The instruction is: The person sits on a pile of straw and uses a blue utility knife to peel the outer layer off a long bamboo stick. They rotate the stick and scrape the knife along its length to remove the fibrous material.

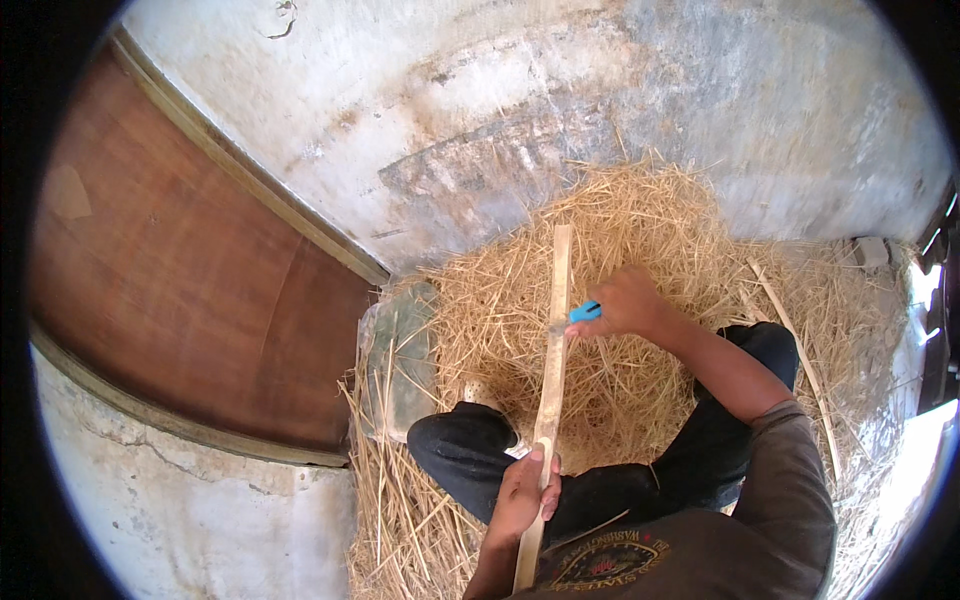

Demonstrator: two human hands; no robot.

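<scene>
Your left hand (522,492) grips the long wooden strip (553,370) low while your right hand (625,302), closed on a blue-handled knife (585,311), works mid-length; the upper half looks unshaved.

Daylight pours in from your right, blowing out the doorway (925,400) to white glare. The straw (640,220) and wall (560,80) sit bright and fairly sharp; fisheye bending curves the door (190,290), and black vignette rings your frame.
</scene>
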